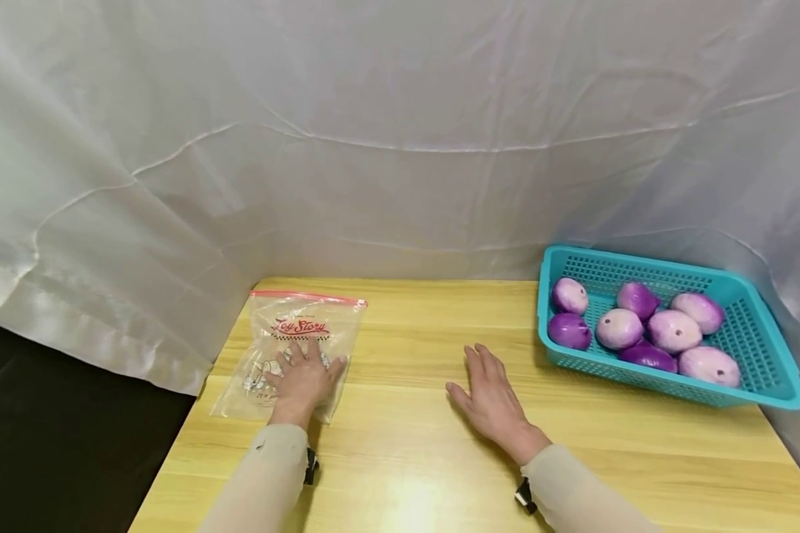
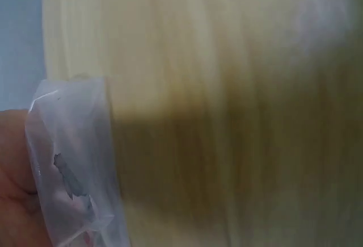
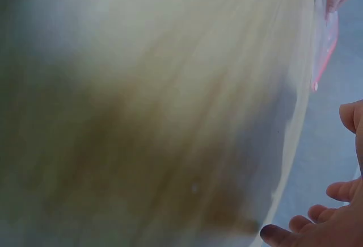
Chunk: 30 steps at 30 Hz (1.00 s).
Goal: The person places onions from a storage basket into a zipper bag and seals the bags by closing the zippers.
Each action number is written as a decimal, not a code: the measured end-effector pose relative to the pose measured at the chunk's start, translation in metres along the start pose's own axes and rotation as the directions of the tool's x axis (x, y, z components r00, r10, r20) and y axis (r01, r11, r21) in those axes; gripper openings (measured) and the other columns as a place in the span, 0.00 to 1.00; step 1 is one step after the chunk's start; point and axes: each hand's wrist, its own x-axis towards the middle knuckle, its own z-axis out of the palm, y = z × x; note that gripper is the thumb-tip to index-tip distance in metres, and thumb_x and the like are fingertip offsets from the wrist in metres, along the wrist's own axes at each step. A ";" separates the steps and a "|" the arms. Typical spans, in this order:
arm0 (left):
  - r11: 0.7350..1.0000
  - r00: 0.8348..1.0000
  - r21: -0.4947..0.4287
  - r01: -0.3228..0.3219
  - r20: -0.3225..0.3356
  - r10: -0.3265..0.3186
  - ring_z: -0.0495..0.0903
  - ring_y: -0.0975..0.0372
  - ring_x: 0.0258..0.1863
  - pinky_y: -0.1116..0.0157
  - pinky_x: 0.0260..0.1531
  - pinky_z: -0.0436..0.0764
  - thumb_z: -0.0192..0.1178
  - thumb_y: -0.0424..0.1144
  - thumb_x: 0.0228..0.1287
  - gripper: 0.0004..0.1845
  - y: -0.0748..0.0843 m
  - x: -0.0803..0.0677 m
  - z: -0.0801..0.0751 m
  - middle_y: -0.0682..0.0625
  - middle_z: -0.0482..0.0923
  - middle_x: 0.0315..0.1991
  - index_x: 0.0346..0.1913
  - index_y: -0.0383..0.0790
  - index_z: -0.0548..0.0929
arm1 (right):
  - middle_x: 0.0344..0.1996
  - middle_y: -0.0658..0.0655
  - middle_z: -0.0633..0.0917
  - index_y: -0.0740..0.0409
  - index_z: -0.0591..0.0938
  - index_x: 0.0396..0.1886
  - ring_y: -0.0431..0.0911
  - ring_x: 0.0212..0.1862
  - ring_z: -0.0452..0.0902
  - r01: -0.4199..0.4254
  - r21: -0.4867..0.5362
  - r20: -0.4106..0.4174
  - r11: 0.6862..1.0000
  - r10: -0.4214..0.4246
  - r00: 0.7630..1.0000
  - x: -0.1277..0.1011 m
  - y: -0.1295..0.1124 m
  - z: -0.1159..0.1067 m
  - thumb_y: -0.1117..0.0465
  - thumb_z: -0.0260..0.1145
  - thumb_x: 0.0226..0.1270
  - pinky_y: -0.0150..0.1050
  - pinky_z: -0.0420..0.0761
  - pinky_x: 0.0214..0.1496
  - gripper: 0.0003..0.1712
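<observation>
A clear zip bag (image 1: 293,348) with red print and a red seal strip lies flat at the table's left side. My left hand (image 1: 303,377) rests palm down on the bag's near half, fingers spread and straight. In the left wrist view a corner of the bag (image 2: 71,162) shows beside my hand (image 2: 14,184). My right hand (image 1: 490,396) lies flat on the bare wood at the table's middle, fingers straight, holding nothing. The right wrist view shows its fingertips (image 3: 334,224) and the bag's red edge (image 3: 324,48) far off.
A teal plastic basket (image 1: 767,363) holding several purple and pale onions (image 1: 670,329) stands at the table's right back. White cloth hangs behind and at both sides. The wooden table (image 1: 413,459) ends at a dark drop on the left.
</observation>
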 end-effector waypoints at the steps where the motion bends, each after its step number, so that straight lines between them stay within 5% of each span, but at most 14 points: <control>1: 1.000 1.000 0.002 -0.012 0.006 0.011 0.33 0.24 0.79 0.19 0.66 0.35 0.39 0.72 0.76 0.51 0.002 0.000 0.001 0.26 0.35 0.83 0.86 0.41 0.42 | 0.79 0.73 0.60 0.68 0.60 0.81 0.70 0.79 0.57 -0.008 0.008 0.007 1.000 0.008 1.000 0.001 0.000 0.000 0.48 0.66 0.75 0.67 0.66 0.75 0.46; 11: 0.970 0.973 0.071 -0.231 0.030 0.229 0.39 0.35 0.84 0.24 0.72 0.38 0.43 0.74 0.74 0.49 0.040 -0.015 0.018 0.34 0.40 0.85 0.86 0.50 0.48 | 0.81 0.72 0.58 0.66 0.58 0.82 0.69 0.80 0.56 -0.052 0.024 0.054 0.998 0.051 0.997 0.005 0.003 -0.001 0.46 0.64 0.77 0.66 0.65 0.77 0.46; 18: 0.902 0.910 0.123 -0.414 0.076 0.407 0.44 0.38 0.84 0.27 0.74 0.42 0.46 0.74 0.72 0.48 0.065 -0.031 0.027 0.38 0.45 0.85 0.86 0.52 0.53 | 0.80 0.73 0.59 0.67 0.59 0.82 0.70 0.79 0.58 -0.035 0.011 0.027 0.999 0.035 0.999 0.005 0.004 -0.003 0.47 0.65 0.76 0.66 0.64 0.77 0.46; 30: 0.805 0.825 0.183 -0.564 0.168 0.540 0.45 0.42 0.85 0.29 0.75 0.47 0.47 0.77 0.69 0.49 0.090 -0.051 0.035 0.42 0.45 0.86 0.85 0.55 0.54 | 0.80 0.73 0.59 0.66 0.59 0.82 0.70 0.79 0.57 -0.034 -0.003 0.020 0.999 0.034 0.999 0.004 0.007 -0.004 0.48 0.65 0.75 0.66 0.63 0.77 0.46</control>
